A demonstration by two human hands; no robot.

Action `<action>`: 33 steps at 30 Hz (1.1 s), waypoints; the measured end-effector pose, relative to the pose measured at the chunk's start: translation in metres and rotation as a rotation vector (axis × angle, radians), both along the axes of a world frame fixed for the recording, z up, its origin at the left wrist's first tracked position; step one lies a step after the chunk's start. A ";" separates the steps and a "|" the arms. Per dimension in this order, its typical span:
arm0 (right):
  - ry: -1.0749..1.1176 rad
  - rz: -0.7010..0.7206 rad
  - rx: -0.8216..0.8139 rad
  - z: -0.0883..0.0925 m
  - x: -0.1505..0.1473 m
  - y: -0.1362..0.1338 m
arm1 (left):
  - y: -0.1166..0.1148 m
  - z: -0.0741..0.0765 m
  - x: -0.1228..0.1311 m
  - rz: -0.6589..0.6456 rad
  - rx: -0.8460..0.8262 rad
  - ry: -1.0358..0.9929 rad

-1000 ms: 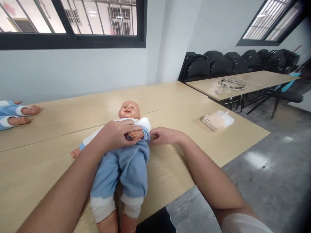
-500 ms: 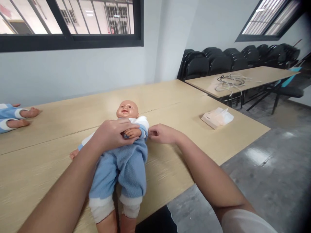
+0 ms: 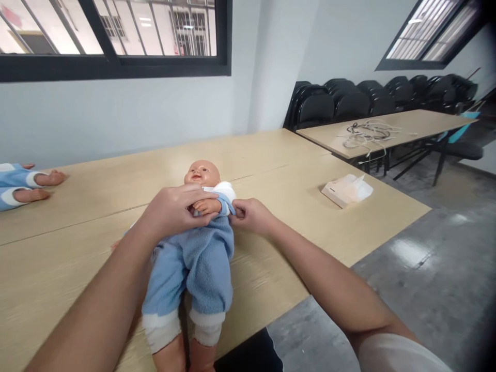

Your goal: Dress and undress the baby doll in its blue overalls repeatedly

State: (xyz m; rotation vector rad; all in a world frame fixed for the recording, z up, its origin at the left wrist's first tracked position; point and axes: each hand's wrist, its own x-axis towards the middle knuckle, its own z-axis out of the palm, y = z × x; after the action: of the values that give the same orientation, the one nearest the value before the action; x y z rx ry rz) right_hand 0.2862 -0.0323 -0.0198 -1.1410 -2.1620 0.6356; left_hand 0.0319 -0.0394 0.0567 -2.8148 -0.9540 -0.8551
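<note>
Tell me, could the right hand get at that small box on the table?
Probably yes: nothing visible stands between the right hand and the small box, which lies on the same side of the doll. The hand seems to pinch the blue sleeve, so it would likely need to let go first.

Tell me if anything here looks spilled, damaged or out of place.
The cables on the far table look untidy: they lie in a loose tangle, with a strand hanging over the edge. I see no spill, and the visible parts of the doll look undamaged.
</note>
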 end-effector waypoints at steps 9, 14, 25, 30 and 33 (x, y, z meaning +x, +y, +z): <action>0.119 0.025 -0.037 0.011 0.003 -0.004 | 0.002 -0.001 -0.003 0.034 -0.001 0.006; 0.564 0.160 -0.473 0.003 0.006 0.002 | 0.002 -0.001 -0.003 0.017 -0.035 -0.012; 0.415 -0.001 -0.282 -0.004 0.014 0.014 | 0.000 0.000 -0.002 0.027 -0.024 0.004; 0.220 0.221 -0.264 0.000 0.012 0.012 | 0.000 -0.003 0.001 0.032 -0.021 0.022; 0.074 0.227 -0.149 0.004 0.013 0.010 | 0.001 -0.005 0.002 0.031 -0.009 0.044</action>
State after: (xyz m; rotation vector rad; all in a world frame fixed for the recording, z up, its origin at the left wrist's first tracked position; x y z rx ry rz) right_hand 0.2991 -0.0220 -0.0163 -0.9365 -2.2288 0.9372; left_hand 0.0341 -0.0380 0.0516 -2.8061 -0.9944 -0.7844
